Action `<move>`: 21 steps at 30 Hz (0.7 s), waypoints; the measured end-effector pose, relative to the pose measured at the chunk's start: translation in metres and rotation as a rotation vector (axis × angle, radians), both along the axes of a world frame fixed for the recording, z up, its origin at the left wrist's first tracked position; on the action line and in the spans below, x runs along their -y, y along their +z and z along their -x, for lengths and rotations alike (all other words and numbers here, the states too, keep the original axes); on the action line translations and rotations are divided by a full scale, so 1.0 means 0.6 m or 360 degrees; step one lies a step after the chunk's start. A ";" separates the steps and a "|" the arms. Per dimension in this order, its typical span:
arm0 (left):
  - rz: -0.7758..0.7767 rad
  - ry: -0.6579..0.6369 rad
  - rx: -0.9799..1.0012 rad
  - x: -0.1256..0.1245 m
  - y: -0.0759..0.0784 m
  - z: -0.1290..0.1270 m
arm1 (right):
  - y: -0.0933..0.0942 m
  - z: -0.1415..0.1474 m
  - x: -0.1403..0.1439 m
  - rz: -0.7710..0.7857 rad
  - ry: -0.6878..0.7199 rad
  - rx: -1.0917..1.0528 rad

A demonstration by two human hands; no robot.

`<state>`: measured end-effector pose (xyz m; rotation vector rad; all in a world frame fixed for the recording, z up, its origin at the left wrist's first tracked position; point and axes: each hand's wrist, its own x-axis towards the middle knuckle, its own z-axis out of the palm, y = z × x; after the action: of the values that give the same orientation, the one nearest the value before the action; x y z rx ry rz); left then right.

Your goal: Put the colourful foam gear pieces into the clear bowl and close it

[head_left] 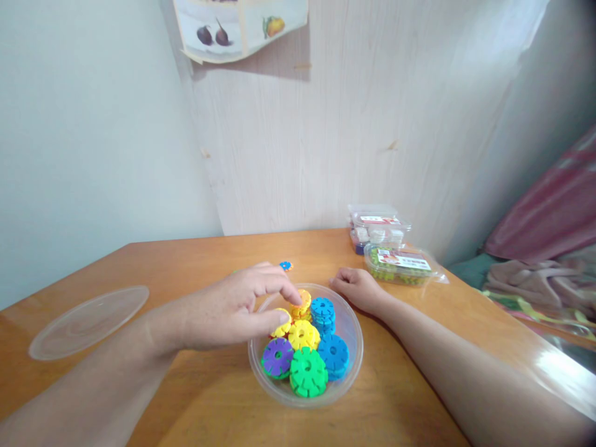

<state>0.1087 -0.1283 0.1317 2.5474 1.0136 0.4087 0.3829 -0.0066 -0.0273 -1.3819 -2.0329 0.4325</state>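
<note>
A round clear plastic tub (pixel 352 360) stands on the table, filled with stacks of notched plastic discs. Inside are a green stack (pixel 308 372), a purple disc (pixel 277 357) on green, two blue stacks (pixel 333 352), and yellow discs (pixel 303 335). My left hand (pixel 246 301) reaches over the tub's left rim, thumb and index finger apart. Its index fingertip is at the orange-yellow disc (pixel 302 300) on the rear stack, the thumb tip at the left yellow disc (pixel 282 323). My right hand (pixel 358 288) rests curled on the table by the tub's right rear rim, apparently holding nothing.
A clear round lid (pixel 90 321) lies at the left. Loose blue and orange discs (pixel 285 266) lie behind the tub. Clear food boxes (pixel 378 228) and a box of green pieces (pixel 400 266) sit at the back right. Behind the table is a wall (pixel 298 155).
</note>
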 end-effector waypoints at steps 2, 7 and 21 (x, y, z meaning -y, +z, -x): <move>-0.0019 0.0275 0.0125 -0.033 -0.004 0.028 | 0.000 0.000 0.000 0.0009 0.0003 0.0009; 0.0010 0.0907 0.0323 -0.155 -0.058 0.119 | 0.000 0.001 -0.001 -0.0001 0.0002 0.0025; -0.0119 0.1112 -0.0404 -0.323 -0.178 0.114 | -0.001 0.001 -0.001 0.0041 -0.0026 -0.0030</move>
<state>0.0401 0.0655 0.0250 2.2711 2.0184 0.3022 0.3822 -0.0059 -0.0278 -1.4038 -2.0058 0.4640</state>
